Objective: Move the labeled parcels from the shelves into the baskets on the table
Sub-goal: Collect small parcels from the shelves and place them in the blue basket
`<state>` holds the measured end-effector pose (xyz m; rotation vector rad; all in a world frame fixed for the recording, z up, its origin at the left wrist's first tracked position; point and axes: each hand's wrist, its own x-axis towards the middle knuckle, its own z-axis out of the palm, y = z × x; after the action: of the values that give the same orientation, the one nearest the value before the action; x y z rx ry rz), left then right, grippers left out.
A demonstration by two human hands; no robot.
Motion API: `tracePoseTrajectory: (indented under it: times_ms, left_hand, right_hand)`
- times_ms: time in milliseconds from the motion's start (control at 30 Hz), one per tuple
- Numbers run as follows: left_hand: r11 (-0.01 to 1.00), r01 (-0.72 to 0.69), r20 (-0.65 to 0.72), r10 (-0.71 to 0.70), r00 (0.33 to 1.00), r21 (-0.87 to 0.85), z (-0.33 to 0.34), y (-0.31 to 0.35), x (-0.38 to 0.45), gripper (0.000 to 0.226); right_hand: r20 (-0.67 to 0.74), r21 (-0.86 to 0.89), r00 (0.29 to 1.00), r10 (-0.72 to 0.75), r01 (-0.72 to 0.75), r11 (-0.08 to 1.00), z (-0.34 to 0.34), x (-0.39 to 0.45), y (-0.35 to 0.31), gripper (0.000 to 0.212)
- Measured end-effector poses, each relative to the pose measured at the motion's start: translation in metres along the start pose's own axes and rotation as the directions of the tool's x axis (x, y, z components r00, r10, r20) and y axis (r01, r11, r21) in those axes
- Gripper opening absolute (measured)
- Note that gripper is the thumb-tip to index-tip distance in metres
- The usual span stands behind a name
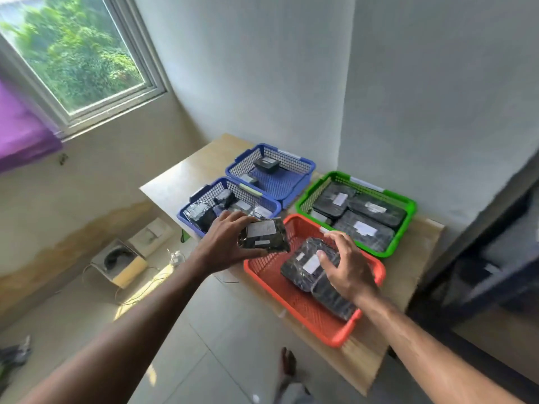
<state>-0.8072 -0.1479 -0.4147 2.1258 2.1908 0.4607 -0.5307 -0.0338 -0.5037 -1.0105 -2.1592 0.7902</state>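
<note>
Left hand (224, 243) grips small black labeled parcel (264, 236) above the table (186, 182), between near blue basket (186, 221) at 10 o'clock and orange basket (294, 304) at 4 o'clock. Right hand (347, 269), fingers spread, over black parcels (309, 272) in orange basket. Green basket (408, 211) at 2 o'clock.

No text can be read anywhere. White labels sit on the black parcels, but their print is too small and blurred: on the small parcel (264, 234) just left of the orange basket (294, 301), on the parcel (313, 265) inside that basket, and on those in the green basket (404, 237) behind it.
</note>
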Motion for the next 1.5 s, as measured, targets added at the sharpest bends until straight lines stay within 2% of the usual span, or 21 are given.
tracePoseTrajectory:
  times_ms: [133,267,400,500,700,867,1000,1100,1200,1367,1500]
  left_hand:
    - [1.000,-0.001,0.066,0.001,0.998,-0.006,-0.011,-0.085,0.061,0.081]
    - [1.000,-0.008,0.160,0.012,0.987,-0.026,-0.018,-0.166,0.129,0.079]
    - [0.993,0.011,0.236,0.017,0.971,-0.119,-0.008,-0.233,0.193,0.072]
    - [0.990,0.017,0.334,0.032,0.942,-0.141,0.016,-0.282,0.250,0.074]
    - [0.982,-0.063,0.499,0.144,0.854,-0.177,0.077,-0.364,0.364,0.073]
    - [0.960,-0.220,0.595,0.280,0.754,-0.174,0.128,-0.400,0.428,0.078]
    - [0.872,-0.489,0.588,0.403,0.701,-0.015,0.167,-0.417,0.445,0.086]
    - [0.864,-0.502,0.499,0.448,0.742,-0.029,0.187,-0.419,0.442,0.069]
    - [0.892,-0.450,0.422,0.423,0.802,-0.039,0.196,-0.417,0.441,0.050]
    - [0.880,-0.473,0.383,0.449,0.807,-0.034,0.199,-0.414,0.435,0.027]
    - [0.884,-0.467,0.417,0.413,0.810,0.032,0.200,-0.407,0.431,0.022]
  right_hand:
    - [-0.004,0.061,0.996,0.090,-0.090,0.994,0.059,0.085,0.003,0.041]
    - [0.008,0.013,0.989,0.148,-0.148,0.989,0.104,0.168,0.002,0.035]
    - [0.036,-0.008,0.981,0.191,-0.191,0.981,0.146,0.227,0.007,0.035]
    - [0.002,-0.035,0.960,0.281,-0.281,0.959,0.176,0.257,0.022,0.037]
    - [-0.061,-0.131,0.895,0.442,-0.446,0.885,0.232,0.295,0.041,0.042]
    - [-0.200,-0.259,0.796,0.571,-0.605,0.753,0.265,0.316,0.041,0.046]
    - [-0.276,-0.326,0.749,0.602,-0.662,0.675,0.284,0.318,0.032,0.042]
    - [-0.293,-0.348,0.746,0.598,-0.666,0.660,0.291,0.315,0.031,0.039]
    - [-0.324,-0.333,0.727,0.605,-0.686,0.647,0.297,0.317,0.034,0.038]
    - [-0.337,-0.315,0.712,0.616,-0.702,0.638,0.305,0.318,0.034,0.039]
    - [-0.310,-0.273,0.689,0.655,-0.725,0.632,0.307,0.314,0.035,0.033]
